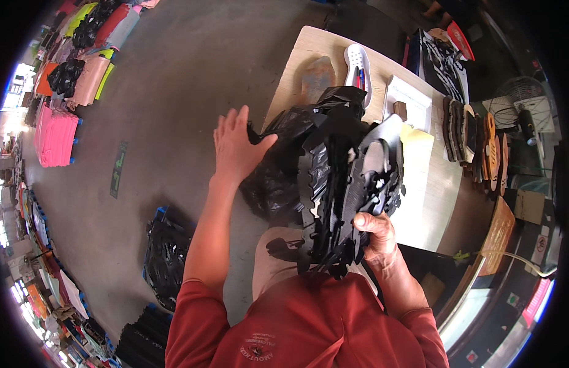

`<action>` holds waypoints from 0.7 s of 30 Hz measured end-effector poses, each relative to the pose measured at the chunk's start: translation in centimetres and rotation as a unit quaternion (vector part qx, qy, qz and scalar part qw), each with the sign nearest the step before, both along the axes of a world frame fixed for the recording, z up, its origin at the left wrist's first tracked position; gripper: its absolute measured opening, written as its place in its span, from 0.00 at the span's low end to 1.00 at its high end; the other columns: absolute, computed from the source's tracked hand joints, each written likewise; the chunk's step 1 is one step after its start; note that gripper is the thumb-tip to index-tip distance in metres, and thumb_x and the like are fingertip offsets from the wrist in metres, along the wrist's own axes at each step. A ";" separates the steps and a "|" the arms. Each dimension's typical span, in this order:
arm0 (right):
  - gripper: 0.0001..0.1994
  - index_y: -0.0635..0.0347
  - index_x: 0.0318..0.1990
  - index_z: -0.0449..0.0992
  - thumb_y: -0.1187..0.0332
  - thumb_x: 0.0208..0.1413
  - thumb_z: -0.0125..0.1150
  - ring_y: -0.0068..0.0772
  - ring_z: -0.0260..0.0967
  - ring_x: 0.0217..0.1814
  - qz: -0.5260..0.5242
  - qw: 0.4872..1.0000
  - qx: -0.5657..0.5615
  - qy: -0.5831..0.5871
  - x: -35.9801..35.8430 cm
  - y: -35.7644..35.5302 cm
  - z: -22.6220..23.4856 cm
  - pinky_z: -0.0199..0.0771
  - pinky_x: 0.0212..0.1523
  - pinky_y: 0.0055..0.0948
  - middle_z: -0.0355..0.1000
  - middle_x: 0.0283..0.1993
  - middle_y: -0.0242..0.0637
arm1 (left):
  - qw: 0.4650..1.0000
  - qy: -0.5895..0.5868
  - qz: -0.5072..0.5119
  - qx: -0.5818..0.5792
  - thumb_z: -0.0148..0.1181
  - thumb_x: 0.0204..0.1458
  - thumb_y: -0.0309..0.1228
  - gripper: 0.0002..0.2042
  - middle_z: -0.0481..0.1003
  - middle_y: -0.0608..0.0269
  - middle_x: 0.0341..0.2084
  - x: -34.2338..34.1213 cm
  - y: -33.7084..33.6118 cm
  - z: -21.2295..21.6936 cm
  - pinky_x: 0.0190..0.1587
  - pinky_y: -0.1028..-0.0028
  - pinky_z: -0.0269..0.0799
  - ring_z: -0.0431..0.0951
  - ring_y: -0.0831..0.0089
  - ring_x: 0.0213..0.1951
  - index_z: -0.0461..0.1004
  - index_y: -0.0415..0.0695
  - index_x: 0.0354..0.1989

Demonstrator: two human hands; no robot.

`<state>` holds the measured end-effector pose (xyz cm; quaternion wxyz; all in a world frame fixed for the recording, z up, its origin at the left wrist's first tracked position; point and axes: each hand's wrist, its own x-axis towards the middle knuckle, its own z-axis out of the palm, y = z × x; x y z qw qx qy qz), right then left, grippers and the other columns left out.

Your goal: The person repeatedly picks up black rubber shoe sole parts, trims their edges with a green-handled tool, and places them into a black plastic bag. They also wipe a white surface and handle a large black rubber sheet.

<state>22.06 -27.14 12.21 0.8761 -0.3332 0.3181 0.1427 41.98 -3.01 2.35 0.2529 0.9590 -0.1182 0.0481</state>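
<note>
A bundle of black shoe soles [321, 211] with jagged edges stands in front of my body, some with pale grey patches. My right hand [379, 236] grips its right side, the thumb lying over the edge and the other fingers hidden beneath. A shiny black plastic bag [275, 178] lies just left of the bundle, against the table's left edge. Beside the bag my left hand [238, 144] is raised with its fingers spread and nothing held in it. Its thumb is close to the bag's top; whether they touch I cannot tell.
The wooden table [296, 58] carries a white sole [357, 58] holding pens, a white tray [413, 101] and yellow paper [417, 144]. More soles [474, 135] line its right side, near a fan [523, 110]. Another black bag [165, 257] sits on the floor at left.
</note>
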 end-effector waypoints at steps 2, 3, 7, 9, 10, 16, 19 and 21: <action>0.25 0.64 0.56 0.76 0.75 0.49 0.78 0.35 0.77 0.47 -0.004 1.000 0.014 -0.003 0.7 1.0 0.0 0.78 0.53 0.35 0.79 0.43 0.36 | 0.995 0.072 -0.036 0.065 0.72 0.50 0.49 0.37 0.78 0.46 0.56 1.1 0.4 -1.4 0.64 0.56 0.70 0.77 0.47 0.59 0.71 0.44 0.67; 0.26 0.63 0.58 0.75 0.76 0.50 0.77 0.35 0.77 0.47 -0.006 1.000 0.001 0.020 1.0 1.3 0.0 0.78 0.54 0.36 0.79 0.44 0.37 | 0.989 0.122 -0.049 0.073 0.72 0.51 0.47 0.35 0.79 0.46 0.54 1.3 0.7 -1.9 0.63 0.56 0.71 0.78 0.47 0.58 0.72 0.43 0.65; 0.21 0.63 0.55 0.78 0.77 0.53 0.75 0.34 0.79 0.47 0.002 0.997 0.043 0.062 1.7 2.5 -0.5 0.81 0.53 0.37 0.81 0.45 0.38 | 0.953 0.274 -0.091 0.091 0.70 0.52 0.42 0.25 0.82 0.45 0.45 1.6 1.9 -2.7 0.56 0.56 0.75 0.80 0.47 0.53 0.77 0.40 0.55; 0.15 0.64 0.48 0.82 0.76 0.54 0.76 0.32 0.81 0.45 0.019 0.995 0.034 0.090 1.9 2.9 -0.9 0.82 0.51 0.34 0.83 0.43 0.38 | 0.963 0.263 -0.050 0.019 0.69 0.54 0.40 0.20 0.83 0.46 0.42 0.9 2.4 -2.2 0.53 0.57 0.76 0.82 0.50 0.51 0.79 0.39 0.50; 0.14 0.65 0.48 0.82 0.75 0.54 0.76 0.31 0.81 0.44 0.021 0.997 0.047 0.057 1.9 3.1 -1.0 0.82 0.49 0.33 0.83 0.43 0.38 | 0.972 0.227 -0.005 -0.053 0.68 0.55 0.38 0.17 0.83 0.47 0.42 0.1 2.7 -1.8 0.51 0.58 0.76 0.83 0.53 0.50 0.80 0.38 0.47; 0.12 0.63 0.47 0.83 0.73 0.56 0.75 0.29 0.80 0.42 0.050 0.995 0.034 0.084 2.3 3.6 -1.6 0.82 0.45 0.32 0.82 0.41 0.36 | 0.831 0.156 0.228 -0.482 0.60 0.66 0.30 0.09 0.82 0.60 0.39 -6.3 3.6 2.0 0.52 0.70 0.74 0.80 0.74 0.44 0.77 0.39 0.49; 0.12 0.63 0.47 0.83 0.72 0.57 0.74 0.30 0.79 0.43 0.053 0.992 0.040 0.105 2.5 3.5 -1.9 0.82 0.46 0.33 0.82 0.42 0.36 | 0.741 0.115 0.229 -0.621 0.57 0.69 0.29 0.08 0.81 0.62 0.39 -9.2 3.1 3.0 0.54 0.69 0.73 0.79 0.74 0.45 0.75 0.41 0.52; 0.12 0.63 0.48 0.82 0.71 0.58 0.74 0.31 0.79 0.44 0.045 0.991 0.041 0.123 2.6 3.4 -2.1 0.83 0.47 0.34 0.82 0.43 0.37 | 0.697 0.103 0.197 -0.682 0.56 0.69 0.28 0.08 0.80 0.63 0.38 -10.8 3.0 3.2 0.56 0.67 0.73 0.79 0.73 0.45 0.75 0.42 0.52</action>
